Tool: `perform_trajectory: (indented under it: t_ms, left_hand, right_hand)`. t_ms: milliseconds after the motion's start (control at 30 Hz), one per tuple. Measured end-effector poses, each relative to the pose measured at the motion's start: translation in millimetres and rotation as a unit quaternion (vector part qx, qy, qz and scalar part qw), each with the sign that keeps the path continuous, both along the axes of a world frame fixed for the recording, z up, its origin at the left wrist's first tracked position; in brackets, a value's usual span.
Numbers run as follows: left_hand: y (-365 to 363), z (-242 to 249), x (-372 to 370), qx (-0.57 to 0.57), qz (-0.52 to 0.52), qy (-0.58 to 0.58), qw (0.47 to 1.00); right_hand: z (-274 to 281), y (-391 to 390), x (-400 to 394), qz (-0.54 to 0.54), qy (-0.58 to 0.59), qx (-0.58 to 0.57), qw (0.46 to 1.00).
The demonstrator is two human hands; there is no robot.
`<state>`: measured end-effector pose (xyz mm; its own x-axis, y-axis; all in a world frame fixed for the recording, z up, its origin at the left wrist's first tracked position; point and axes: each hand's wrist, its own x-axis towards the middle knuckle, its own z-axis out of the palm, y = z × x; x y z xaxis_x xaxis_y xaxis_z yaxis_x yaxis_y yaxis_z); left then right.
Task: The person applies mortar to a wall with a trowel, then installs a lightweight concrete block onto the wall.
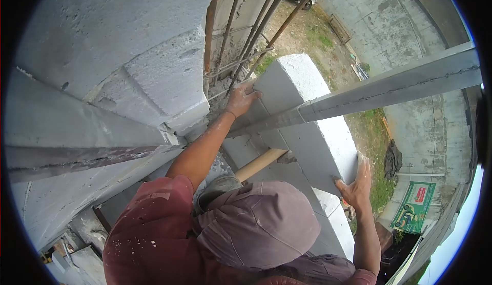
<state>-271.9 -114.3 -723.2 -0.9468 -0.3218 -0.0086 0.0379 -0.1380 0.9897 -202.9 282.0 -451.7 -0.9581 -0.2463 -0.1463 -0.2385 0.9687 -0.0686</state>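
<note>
A long white aerated concrete block point(326, 144) lies on top of a wall of similar blocks, its pale upper face rough. My left hand point(243, 99) is at the block's far left end, thumb and fingers closed against its edge. At the opposite end, my right hand point(357, 183) grips the corner, with the thumb on the near face and the fingers over the top. A metal beam point(389, 85) crosses in front of the block's middle and hides part of it. Below my right hand shows the lower block point(335, 218) of the wall.
Rusty steel bars point(256, 23) stand beside the left end, near a grey concrete wall point(118, 34). A second metal beam point(87, 131) runs along the left. A wooden pole point(261, 165) sticks out below. Far down lie grassy ground point(376, 157) and a green banner point(413, 207).
</note>
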Motion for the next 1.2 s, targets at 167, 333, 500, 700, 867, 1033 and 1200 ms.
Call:
perform_trajectory:
  t_ms: [167, 333, 500, 700, 867, 1033, 1200]
  left_hand:
    - [-20, -29, -18, -0.05, -0.039, 0.006, 0.998]
    - [-24, -29, -16, -0.015, -0.052, 0.017, 0.998]
    - [-22, -16, -9, -0.054, -0.033, 0.003, 0.998]
    - [-23, -48, -19, 0.023, -0.034, 0.029, 0.999]
    - [-19, -31, -16, 0.069, -0.093, 0.024, 0.993]
    - [-20, -36, -20, 0.081, -0.025, 0.009, 0.996]
    - [-24, -42, -24, 0.106, -0.032, 0.013, 0.994]
  right_hand:
    - [4, -7, -3, -0.005, -0.011, 0.001, 1.0]
    - [5, -9, -5, 0.005, 0.002, 0.008, 1.0]
    - [6, -3, -9, 0.033, -0.012, 0.001, 0.999]
    - [3, 6, -6, 0.06, 0.018, 0.035, 0.997]
    - [16, 18, -6, 0.102, -0.002, 0.01, 0.995]
    - [26, 67, -34, -0.084, -0.215, -0.26, 0.938]
    - [-6, 78, -26, -0.14, -0.181, -0.281, 0.932]
